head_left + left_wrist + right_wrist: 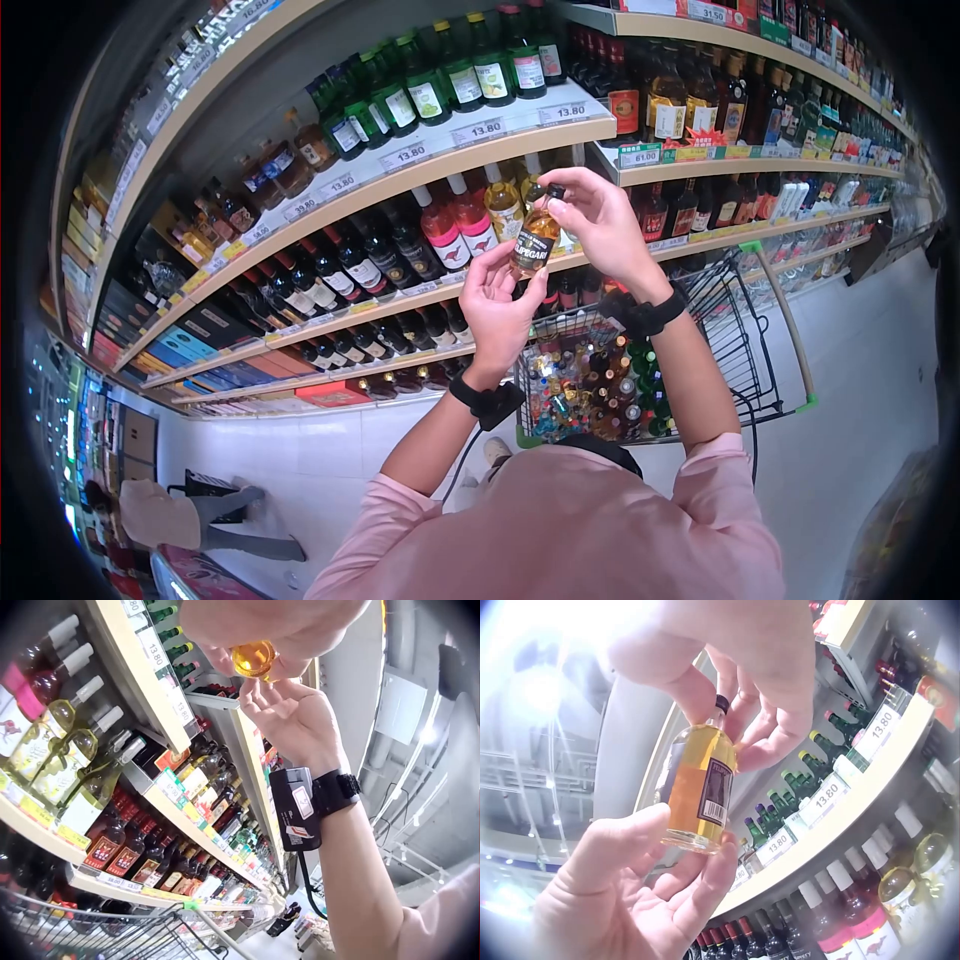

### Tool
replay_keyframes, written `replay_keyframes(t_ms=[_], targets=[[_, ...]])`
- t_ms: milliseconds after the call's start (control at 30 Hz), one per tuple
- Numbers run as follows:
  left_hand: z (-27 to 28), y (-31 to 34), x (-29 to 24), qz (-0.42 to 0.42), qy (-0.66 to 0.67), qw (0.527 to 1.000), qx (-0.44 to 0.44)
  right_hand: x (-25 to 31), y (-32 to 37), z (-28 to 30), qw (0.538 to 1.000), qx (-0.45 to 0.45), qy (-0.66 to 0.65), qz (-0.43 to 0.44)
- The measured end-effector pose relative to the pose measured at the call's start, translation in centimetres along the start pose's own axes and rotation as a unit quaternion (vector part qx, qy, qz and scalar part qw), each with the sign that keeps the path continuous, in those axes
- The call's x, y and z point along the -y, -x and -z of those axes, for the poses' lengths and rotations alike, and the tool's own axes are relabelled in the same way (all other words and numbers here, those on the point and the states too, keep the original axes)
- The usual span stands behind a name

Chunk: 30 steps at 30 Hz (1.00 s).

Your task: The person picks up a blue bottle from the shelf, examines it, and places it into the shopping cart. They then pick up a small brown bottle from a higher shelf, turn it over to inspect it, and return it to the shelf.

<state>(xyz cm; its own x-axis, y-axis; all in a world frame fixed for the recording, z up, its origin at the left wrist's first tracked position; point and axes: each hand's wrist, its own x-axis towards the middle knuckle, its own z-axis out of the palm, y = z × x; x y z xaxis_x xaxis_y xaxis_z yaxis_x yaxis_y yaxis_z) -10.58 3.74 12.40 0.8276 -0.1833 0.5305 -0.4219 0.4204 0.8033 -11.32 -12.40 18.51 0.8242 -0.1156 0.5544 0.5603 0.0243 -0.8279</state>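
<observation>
A small liquor bottle (534,242) with amber liquid, a black label and a dark cap is held tilted between both hands, in front of the shelves. My left hand (498,312) grips it low down, thumb on one side and fingers on the other. At the top, my right hand (606,222) pinches the neck just under the cap with thumb and fingers. The right wrist view shows a smaller back label with a barcode on the bottle (699,784). In the left wrist view the round glass base of the bottle (253,658) shows below the left hand.
Curved shelves hold green bottles (490,78), pink-labelled bottles (440,232) and dark wine bottles. Price tags (410,153) line the shelf edges. A wire shopping cart (745,330) full of small bottles (590,390) stands right before me. Another person (160,512) is at the lower left.
</observation>
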Motion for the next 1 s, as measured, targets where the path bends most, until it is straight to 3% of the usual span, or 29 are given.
replay_keyframes(t_ms=[200, 567, 1000], targets=[[-0.1, 0.1, -0.1, 0.090, 0.057, 0.994, 0.018, -0.3, -0.2, -0.3, 1.000, -0.013, 0.014, -0.011], [-0.7, -0.4, -1.1, 0.061, 0.010, 0.997, -0.038, 1.3, -0.8, -0.9, 0.997, 0.023, 0.032, -0.061], [0.6, -0.5, -2.2, 0.036, 0.053, 0.998, -0.014, 1.1, -2.5, -2.7, 0.999, 0.017, 0.026, -0.032]])
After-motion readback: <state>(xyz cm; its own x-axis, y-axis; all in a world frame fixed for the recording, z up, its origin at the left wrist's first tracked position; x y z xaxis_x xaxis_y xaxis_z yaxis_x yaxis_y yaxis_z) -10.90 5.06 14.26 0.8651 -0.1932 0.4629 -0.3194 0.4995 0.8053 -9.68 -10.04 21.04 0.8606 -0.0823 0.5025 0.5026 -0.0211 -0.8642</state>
